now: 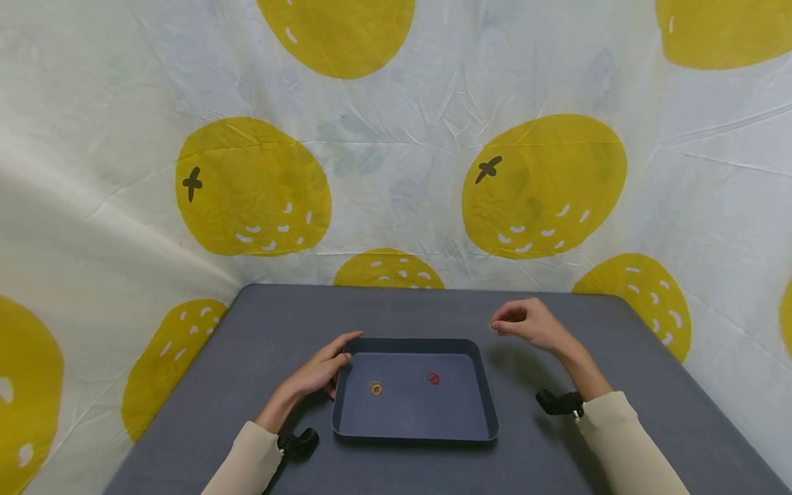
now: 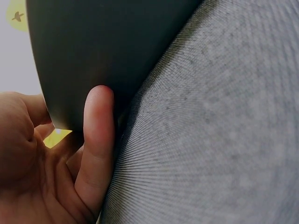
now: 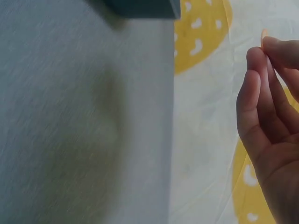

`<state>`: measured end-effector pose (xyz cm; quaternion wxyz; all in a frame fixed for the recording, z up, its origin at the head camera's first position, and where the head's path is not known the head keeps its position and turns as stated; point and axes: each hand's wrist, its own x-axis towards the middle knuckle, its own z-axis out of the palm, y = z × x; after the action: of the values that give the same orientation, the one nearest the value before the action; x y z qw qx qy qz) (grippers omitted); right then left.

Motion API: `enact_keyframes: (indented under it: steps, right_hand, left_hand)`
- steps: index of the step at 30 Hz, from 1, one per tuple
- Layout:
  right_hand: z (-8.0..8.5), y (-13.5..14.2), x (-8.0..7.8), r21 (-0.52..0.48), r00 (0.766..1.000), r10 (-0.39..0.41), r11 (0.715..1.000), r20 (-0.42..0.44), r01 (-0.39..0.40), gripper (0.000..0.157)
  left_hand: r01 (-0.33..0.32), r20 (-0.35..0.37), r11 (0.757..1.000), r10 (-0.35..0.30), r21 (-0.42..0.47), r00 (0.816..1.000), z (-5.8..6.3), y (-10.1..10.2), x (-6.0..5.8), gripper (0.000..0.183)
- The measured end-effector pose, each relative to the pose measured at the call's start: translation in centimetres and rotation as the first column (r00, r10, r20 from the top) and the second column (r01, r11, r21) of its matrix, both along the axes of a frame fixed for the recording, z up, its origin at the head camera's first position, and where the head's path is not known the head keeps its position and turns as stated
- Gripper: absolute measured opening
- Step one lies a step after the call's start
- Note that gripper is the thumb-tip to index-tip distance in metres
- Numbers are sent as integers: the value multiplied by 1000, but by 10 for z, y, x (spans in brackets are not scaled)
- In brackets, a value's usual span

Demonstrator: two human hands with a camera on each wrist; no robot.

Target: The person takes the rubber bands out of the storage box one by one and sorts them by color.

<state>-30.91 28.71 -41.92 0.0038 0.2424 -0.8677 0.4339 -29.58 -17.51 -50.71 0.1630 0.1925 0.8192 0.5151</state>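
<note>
A dark grey rectangular tray point(image 1: 414, 434) lies on the table. My left hand point(image 1: 318, 373) holds the tray's left edge, its thumb over the rim; in the left wrist view, a finger point(image 2: 99, 135) lies against the outer wall of the tray point(image 2: 88, 51). Inside the tray, orange-yellow rubber bands point(image 1: 376, 390) sit at the left and red rubber bands point(image 1: 434, 379) right of the middle. Raised beyond the tray's right side, my right hand point(image 1: 529, 323) pinches a small pale orange band point(image 3: 264, 33) between thumb and fingertip; most of that band is hidden by the fingers.
The grey table point(image 1: 297, 309) extends around the tray. Behind it and at both sides hangs a white cloth point(image 1: 396, 199) with large yellow fruit prints. A black wrist camera point(image 1: 300, 445) sits on the left wrist, another camera point(image 1: 559, 402) on the right.
</note>
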Motion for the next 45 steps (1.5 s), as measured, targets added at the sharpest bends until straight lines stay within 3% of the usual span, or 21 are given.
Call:
enact_keyframes:
  steps: [12,22,31,37,45]
  right_hand:
    - [-20,40,9,82,984,-170,983,47,166,17]
    - [-42,57,11,156,967,-243,961,83,228,15]
    - [-59,57,13,193,965,-244,955,90,224,12]
    - [-60,54,13,207,963,-234,957,134,204,14]
    - [-58,50,11,235,961,-245,949,130,210,13]
  left_hand:
    - [3,6,1000,-3,-12,1000,-2,0,1,52]
    - [-5,10,1000,5,-20,1000,-3,0,0,52]
    - [-10,20,1000,11,-20,1000,-2,2,1,52]
    - [-16,24,1000,16,-15,1000,1,3,0,53]
    - [-22,24,1000,22,-20,999,3,3,-2,52]
